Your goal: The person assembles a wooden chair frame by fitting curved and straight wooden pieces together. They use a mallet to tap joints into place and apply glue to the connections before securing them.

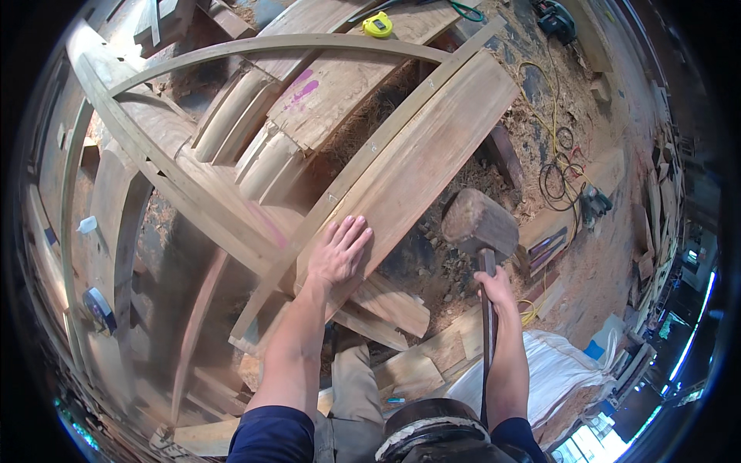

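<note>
My left hand lies flat on a broad wooden beam, its fingers stretched out near the beam's left edge. Along that edge runs a narrow wooden strip with small pencil marks. To the right of the beam, my right hand is closed round the handle of a large wooden mallet. The mallet's blocky head is raised just above my fist, apart from the beam. Its long dark handle runs down past my forearm.
Curved timber ribs cross on the left. A yellow tape measure rests on a board at the top. Cords and a power tool lie among shavings on the right. A white sack stands at lower right.
</note>
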Demonstrator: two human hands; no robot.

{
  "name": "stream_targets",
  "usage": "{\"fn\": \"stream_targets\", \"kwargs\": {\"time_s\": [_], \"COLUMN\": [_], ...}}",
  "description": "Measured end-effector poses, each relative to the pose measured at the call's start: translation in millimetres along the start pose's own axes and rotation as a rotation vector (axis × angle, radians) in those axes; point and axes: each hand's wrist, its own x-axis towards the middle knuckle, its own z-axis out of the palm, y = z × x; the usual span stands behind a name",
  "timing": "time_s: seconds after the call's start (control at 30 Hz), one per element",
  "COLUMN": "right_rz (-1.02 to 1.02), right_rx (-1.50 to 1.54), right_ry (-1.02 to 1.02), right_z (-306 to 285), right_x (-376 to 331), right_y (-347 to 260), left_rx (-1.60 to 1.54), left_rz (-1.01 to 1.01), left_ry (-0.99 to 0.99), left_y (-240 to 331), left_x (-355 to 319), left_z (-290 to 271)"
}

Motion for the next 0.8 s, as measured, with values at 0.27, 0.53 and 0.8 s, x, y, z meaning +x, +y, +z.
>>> {"fn": "stream_targets", "kwargs": {"time_s": [0.27,0.53,0.8], "right_rz": [0.181,-0.307,-0.150], "right_rx": [-0.118,-0.279,-0.079], "right_ry": [0.151,0.181,-0.024], "right_z": [-40,-21,-28], "right_x": [7,65,43], "right_y": [35,-89,-32], "left_rx": [-0.027,-0.026,0.021], "left_rz": [-0.035,-0.039,-0.047], "left_ry": [-0.030,-0.101,-0.082], "left_y": [-1,-1,2], "left_x": [-1,1,0], "left_z": [1,0,1]}}
